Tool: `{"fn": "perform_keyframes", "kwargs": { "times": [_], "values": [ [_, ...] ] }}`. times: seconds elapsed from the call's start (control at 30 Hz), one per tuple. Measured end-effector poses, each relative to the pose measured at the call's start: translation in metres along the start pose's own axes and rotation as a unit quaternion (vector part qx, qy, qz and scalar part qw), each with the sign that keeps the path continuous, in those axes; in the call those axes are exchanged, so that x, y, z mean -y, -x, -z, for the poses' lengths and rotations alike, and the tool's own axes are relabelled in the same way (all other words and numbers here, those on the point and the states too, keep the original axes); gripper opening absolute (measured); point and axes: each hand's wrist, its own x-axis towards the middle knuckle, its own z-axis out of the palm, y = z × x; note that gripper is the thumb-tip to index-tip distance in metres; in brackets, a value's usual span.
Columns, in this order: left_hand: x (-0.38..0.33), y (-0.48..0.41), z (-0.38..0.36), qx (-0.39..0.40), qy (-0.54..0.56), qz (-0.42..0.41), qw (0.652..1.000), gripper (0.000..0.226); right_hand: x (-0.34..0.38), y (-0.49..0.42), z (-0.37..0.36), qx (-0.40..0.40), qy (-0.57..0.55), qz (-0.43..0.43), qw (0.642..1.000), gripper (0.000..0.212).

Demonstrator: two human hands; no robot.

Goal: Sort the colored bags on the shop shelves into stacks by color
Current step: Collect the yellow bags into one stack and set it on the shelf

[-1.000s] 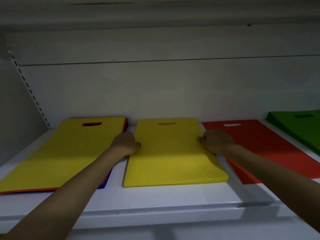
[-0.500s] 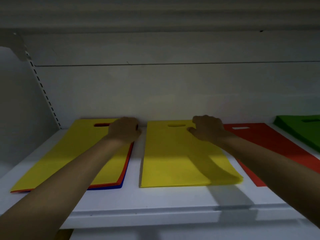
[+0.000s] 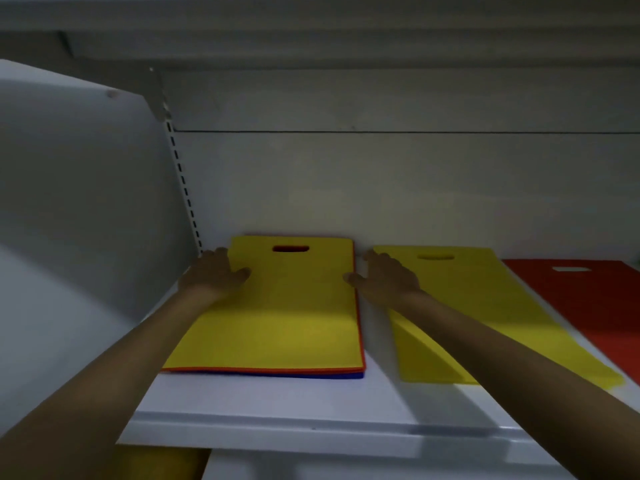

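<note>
Both hands are now flanking the mixed pile (image 3: 277,317), having left the yellow stack (image 3: 485,313) they were squaring a moment ago. Nearest, the shelf (image 3: 277,403) lip is running bare in front of the pile. The pile is lying flat, long axis running front to back, handle cutout toward the back wall; a yellow bag is topping it, with red and blue edges peeking out beneath at the front. The left hand (image 3: 214,273) is resting open against the pile's left rear edge, fingers spread, gripping nothing. The right hand (image 3: 384,277) is lying open against its right rear edge, also holding nothing. Right of the pile the yellow stack is sitting apart, and beyond that a red stack (image 3: 588,299). These bags are looking light, thin and floppy, likely slippery sheet on sheet; pinching the top bag at a side edge or the cutout seems best.
</note>
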Motion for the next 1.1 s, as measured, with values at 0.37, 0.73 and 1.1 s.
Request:
{"fn": "perform_keyframes", "kwargs": {
  "times": [0.37, 0.73, 1.1],
  "values": [
    [0.036, -0.002, -0.033, 0.001, 0.05, 0.014, 0.999, 0.065, 0.025, 0.008, -0.046, -0.018, 0.12, -0.059, 0.991, 0.058],
    [0.054, -0.006, -0.039, -0.12, 0.297, -0.039, 0.947, 0.029, 0.035, 0.011, -0.047, -0.092, 0.205, -0.01, 0.974, 0.046],
    [0.043, 0.009, -0.03, -0.253, 0.383, -0.114, 0.881, 0.008, 0.032, 0.013, -0.052, -0.129, 0.031, 0.021, 0.991, 0.066]
  ]
}}
